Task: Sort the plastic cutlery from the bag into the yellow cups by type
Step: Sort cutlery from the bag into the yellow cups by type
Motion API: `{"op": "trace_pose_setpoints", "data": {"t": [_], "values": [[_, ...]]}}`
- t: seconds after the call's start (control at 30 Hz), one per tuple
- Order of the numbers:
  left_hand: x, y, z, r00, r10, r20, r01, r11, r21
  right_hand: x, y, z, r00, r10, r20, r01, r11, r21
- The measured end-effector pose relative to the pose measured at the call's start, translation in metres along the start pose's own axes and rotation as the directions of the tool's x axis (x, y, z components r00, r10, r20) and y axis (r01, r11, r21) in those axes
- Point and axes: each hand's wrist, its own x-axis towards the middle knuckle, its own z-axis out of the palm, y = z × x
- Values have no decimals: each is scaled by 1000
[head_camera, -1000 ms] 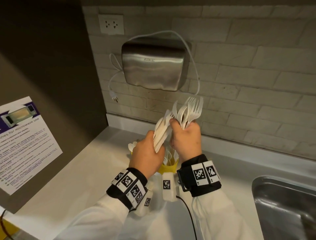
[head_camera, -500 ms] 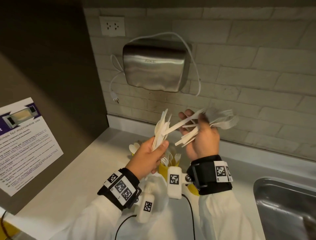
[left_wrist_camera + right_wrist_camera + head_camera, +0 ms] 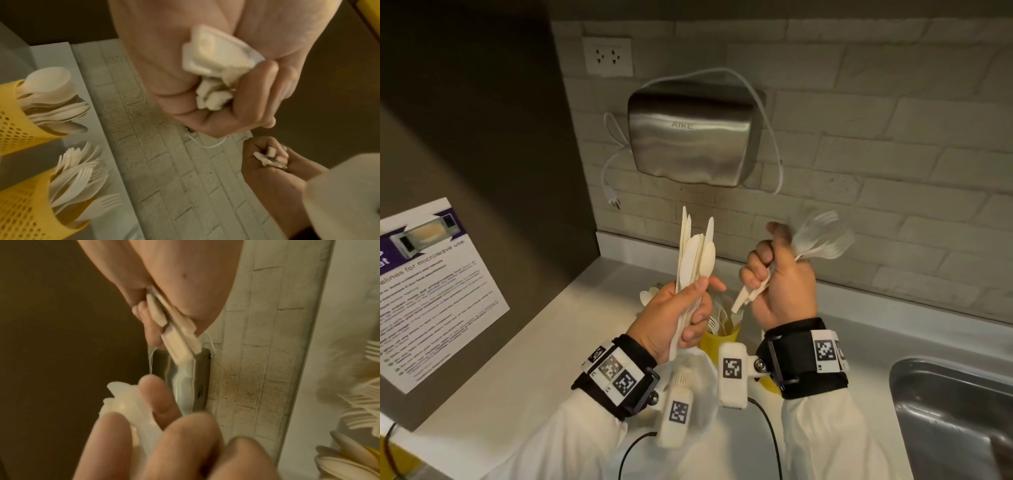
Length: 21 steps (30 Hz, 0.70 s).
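Two hands are raised above the bench (image 3: 493, 342), each curled round its own bundle of white plastic cutlery. Furthest left of the hand dryer (image 3: 693, 137) on the brick wall, a printed microwave notice (image 3: 431, 287) leans on the dark side panel. Below the dryer, the left hand (image 3: 674, 315) grips an upright bundle of knives and spoons (image 3: 697, 253), thumb across the handles. Just right of it — apart, not touching — the right hand (image 3: 782, 284) clasps a bunch of forks (image 3: 822, 236), tines blurred and pointing right, handle ends poking out below the fist. Under the hands stand the yellow cups: a spoon cup (image 3: 14, 116) and a fork cup (image 3: 24, 207) side by side — both already hold cutlery. Far right of the dryer sits a steel sink (image 3: 955, 411).
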Motion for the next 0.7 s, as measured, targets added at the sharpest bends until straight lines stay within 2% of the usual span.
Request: {"op": "trace_pose_setpoints", "data": {"t": [0.13, 0.23, 0.33, 0.57, 0.7], "values": [[0, 2, -1, 999, 7, 47, -4, 999, -48, -9, 5, 1, 991, 57, 121, -42, 991, -126], [0, 3, -1, 998, 37, 49, -35, 998, -50, -13, 8, 3, 984, 108, 141, -62, 951, -302], [0, 5, -3, 998, 35, 51, -33, 999, -40, -12, 9, 5, 979, 148, 143, -78, 911, -406], [0, 8, -7, 998, -2, 63, 2, 1000, 7, -6, 6, 4, 977, 115, 181, -8, 864, -504], [3, 10, -6, 999, -8, -31, 11, 995, 104, -6, 6, 3, 974, 110, 198, 5, 864, -504]]}}
